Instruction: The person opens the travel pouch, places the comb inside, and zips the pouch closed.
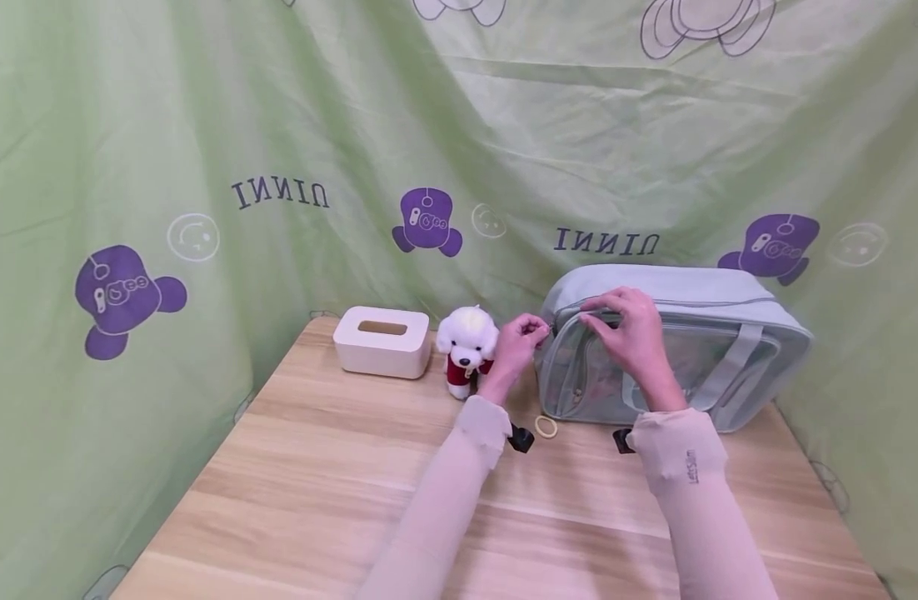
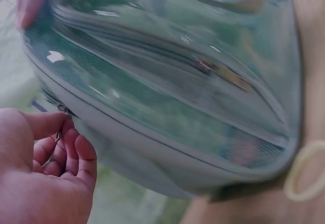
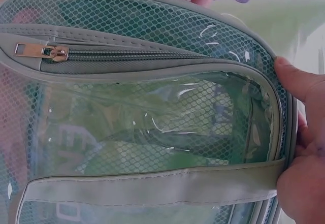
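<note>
A pale grey-green bag (image 1: pixel 672 358) with a clear mesh-lined front stands upright at the back right of the table. At its left end, my left hand (image 1: pixel 521 346) pinches a small metal zipper pull (image 2: pixel 62 108) between thumb and curled fingers. My right hand (image 1: pixel 630 333) grips the bag's top front edge, thumb on the front side and fingers over the top, as the right wrist view (image 3: pixel 307 117) also shows from close by. A second, gold zipper pull (image 3: pixel 40 52) lies at the front pocket's zipper.
A white plush dog (image 1: pixel 468 337) in red stands just left of the bag, beside a white tissue box (image 1: pixel 382 343). A cream ring (image 1: pixel 546 427) lies in front of the bag. Behind the table hangs a green patterned curtain (image 1: pixel 339 250).
</note>
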A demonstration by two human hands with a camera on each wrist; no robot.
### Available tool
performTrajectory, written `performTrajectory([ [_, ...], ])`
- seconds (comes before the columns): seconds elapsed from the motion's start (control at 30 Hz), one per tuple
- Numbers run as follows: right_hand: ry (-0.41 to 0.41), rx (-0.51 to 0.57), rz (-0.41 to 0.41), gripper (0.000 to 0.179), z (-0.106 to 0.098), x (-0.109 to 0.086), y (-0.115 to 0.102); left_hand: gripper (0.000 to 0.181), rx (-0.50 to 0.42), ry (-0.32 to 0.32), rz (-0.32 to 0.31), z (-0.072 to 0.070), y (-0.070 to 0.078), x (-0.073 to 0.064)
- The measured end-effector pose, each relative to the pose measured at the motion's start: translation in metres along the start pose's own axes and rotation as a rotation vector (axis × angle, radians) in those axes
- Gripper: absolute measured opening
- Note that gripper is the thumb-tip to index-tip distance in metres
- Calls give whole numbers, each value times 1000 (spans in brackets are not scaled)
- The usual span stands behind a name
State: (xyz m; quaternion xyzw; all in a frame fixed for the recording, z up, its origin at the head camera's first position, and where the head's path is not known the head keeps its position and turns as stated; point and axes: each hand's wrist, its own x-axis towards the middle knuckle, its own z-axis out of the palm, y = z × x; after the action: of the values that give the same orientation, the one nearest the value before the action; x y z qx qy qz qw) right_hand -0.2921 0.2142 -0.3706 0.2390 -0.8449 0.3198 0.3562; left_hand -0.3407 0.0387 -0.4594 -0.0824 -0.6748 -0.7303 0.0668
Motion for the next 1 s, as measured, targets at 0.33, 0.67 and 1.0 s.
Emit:
performTrajectory([
  [0.33, -24, 12, -5, 16, 3, -3, -2, 8, 178, 1, -10, -1, -27, -7],
  [0.67, -21, 9, 1, 16, 3, -4, 0, 9, 215, -19, -26, 2, -29, -5],
  [1.0, -19, -3, 7, 16, 4, -3, 1, 9, 217, -16, -14, 0, -31, -3],
])
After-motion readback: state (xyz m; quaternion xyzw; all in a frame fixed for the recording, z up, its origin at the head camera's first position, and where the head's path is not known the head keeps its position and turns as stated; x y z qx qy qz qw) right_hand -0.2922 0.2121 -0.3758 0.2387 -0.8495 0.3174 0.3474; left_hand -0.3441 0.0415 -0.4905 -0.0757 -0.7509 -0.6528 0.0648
